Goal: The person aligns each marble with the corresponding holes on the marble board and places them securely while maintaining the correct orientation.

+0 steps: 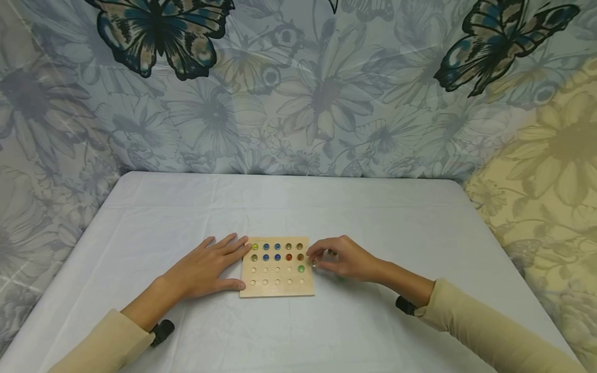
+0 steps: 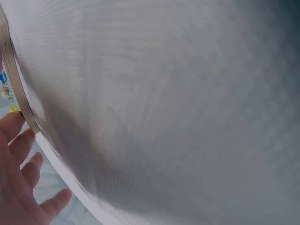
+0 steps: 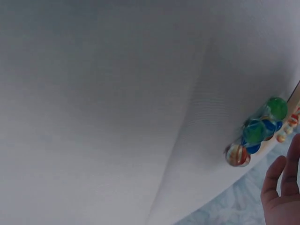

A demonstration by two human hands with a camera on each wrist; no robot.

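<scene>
Wooden marble board [image 1: 277, 287] lies on the desk [image 1: 326, 207], eleven marbles seated. Left hand [image 1: 207, 269] rests flat, released, against its left edge; right hand [image 1: 342, 259] pinches a marble [image 1: 314, 262] beside its right edge.

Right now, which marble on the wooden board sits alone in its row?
The green marble, in the third row of the wooden board, at the right end beside the right hand. The two rows behind it are full.

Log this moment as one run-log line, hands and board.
left hand: flat beside wooden board | right hand: fingers curled by loose marbles at board's right edge | board: top two rows filled, one green below
</scene>
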